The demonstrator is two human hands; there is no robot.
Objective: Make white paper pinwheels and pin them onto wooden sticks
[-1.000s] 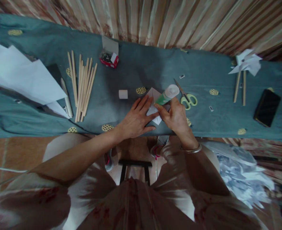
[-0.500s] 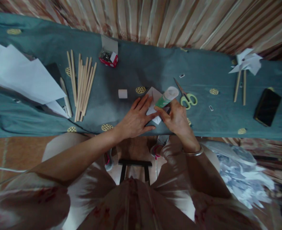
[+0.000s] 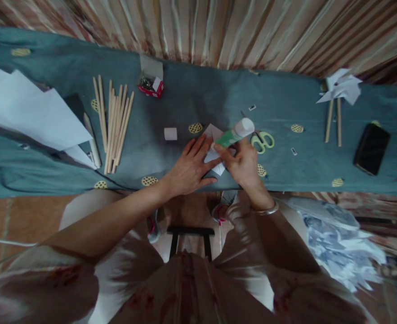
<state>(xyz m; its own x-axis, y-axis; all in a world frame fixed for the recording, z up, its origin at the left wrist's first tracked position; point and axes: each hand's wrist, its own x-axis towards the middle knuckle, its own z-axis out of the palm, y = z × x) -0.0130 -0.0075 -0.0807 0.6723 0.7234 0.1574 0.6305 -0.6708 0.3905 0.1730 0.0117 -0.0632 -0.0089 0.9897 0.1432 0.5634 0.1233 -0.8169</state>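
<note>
A small folded white paper (image 3: 211, 131) lies on the green tablecloth in front of me. My left hand (image 3: 189, 168) rests flat across its left side, fingers spread, pressing it down. Wrapped round a green and white glue stick (image 3: 234, 135) is my right hand (image 3: 245, 162); the stick tilts with its white end up and right, its lower end at the paper. The fingers partly hide the paper and where the glue meets it. Just right of the right hand lie scissors (image 3: 263, 142) with light green handles, their blades partly covered by the glue stick.
Left of the hands are a white cap-like cylinder (image 3: 170, 133), an open red box of small metal pieces (image 3: 150, 85), several wooden sticks (image 3: 117, 128) and white paper sheets (image 3: 33, 108). To the right are a paper pinwheel (image 3: 342, 87) and a black phone (image 3: 372, 149). A plastic bag (image 3: 333, 238) sits below.
The glue stick has tipped further over to the right and its lower end has shifted slightly left over the paper. My left hand stays on the paper. The view has shifted slightly.
</note>
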